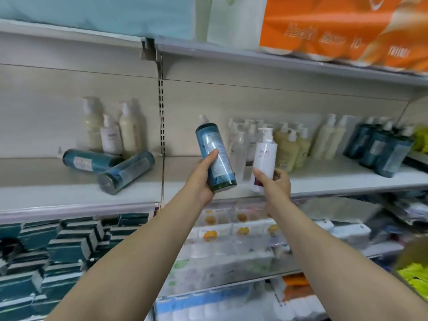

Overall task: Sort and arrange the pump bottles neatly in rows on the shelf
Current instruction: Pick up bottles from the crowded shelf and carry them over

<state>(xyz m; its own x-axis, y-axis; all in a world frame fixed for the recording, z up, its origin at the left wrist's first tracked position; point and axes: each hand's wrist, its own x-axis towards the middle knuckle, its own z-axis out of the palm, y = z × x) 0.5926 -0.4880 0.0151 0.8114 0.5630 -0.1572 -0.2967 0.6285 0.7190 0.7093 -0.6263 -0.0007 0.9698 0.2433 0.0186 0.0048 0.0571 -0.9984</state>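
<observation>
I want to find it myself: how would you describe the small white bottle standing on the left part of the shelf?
Look at the middle shelf, left of the slotted upright post. Three bottles stand at the back wall there; the small white bottle is the middle one. It is shorter and whiter than the two cream bottles flanking it.
</observation>
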